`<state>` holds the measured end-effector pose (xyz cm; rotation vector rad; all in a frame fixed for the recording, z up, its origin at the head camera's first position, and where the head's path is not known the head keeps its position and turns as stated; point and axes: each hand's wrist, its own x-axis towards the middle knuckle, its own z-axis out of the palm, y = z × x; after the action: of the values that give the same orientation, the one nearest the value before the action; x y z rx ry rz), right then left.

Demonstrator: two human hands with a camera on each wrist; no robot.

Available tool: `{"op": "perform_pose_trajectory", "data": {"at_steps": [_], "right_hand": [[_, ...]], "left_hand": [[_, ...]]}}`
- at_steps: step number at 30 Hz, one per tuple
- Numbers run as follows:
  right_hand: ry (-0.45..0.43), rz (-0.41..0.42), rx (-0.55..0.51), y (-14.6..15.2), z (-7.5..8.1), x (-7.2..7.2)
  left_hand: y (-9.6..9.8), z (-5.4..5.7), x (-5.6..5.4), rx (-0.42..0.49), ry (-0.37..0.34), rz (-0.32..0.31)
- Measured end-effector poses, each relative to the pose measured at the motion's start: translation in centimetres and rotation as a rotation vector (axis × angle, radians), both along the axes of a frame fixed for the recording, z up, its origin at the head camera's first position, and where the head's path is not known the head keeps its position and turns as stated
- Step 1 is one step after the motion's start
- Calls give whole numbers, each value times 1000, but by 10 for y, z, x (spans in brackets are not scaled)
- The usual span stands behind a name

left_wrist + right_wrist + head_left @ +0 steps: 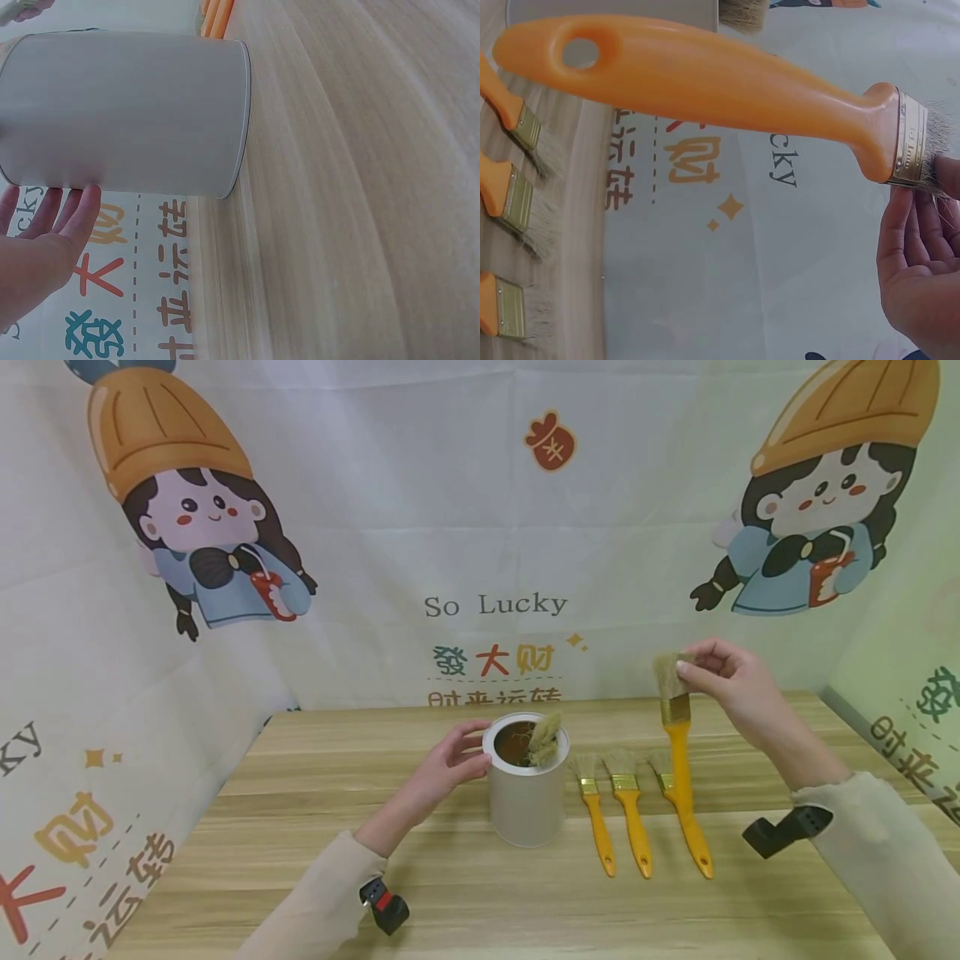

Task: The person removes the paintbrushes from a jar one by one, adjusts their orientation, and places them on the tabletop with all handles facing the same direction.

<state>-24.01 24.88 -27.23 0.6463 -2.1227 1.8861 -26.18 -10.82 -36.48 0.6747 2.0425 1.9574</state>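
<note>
My right hand (731,681) pinches the bristles of a paintbrush (679,752), whose yellow-orange handle hangs downward. In the right wrist view this paintbrush (705,71) crosses the upper part, with a hole near its handle end. At the left side of a pale grey cylindrical can (527,806), my left hand (450,764) touches the wall near the rim with extended fingers. Tan bristles (546,739) stick out of the can's dark brown opening. The left wrist view has the left hand's fingertips (88,196) against the can (127,112).
Right of the can lie a small paintbrush (597,831), a wider paintbrush (633,827) and a third paintbrush (662,772), partly hidden behind the held one. All rest on a wood-grain table (322,852). A printed cloth (367,527) hangs behind and at the sides.
</note>
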Motion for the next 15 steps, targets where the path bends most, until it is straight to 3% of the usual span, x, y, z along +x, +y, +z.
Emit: {"op": "perform_pose_trajectory", "data": {"at_steps": [15], "right_hand": [[-97, -73, 132, 11, -20, 0]], "left_hand": [[0, 1, 1, -6, 11, 1]]}}
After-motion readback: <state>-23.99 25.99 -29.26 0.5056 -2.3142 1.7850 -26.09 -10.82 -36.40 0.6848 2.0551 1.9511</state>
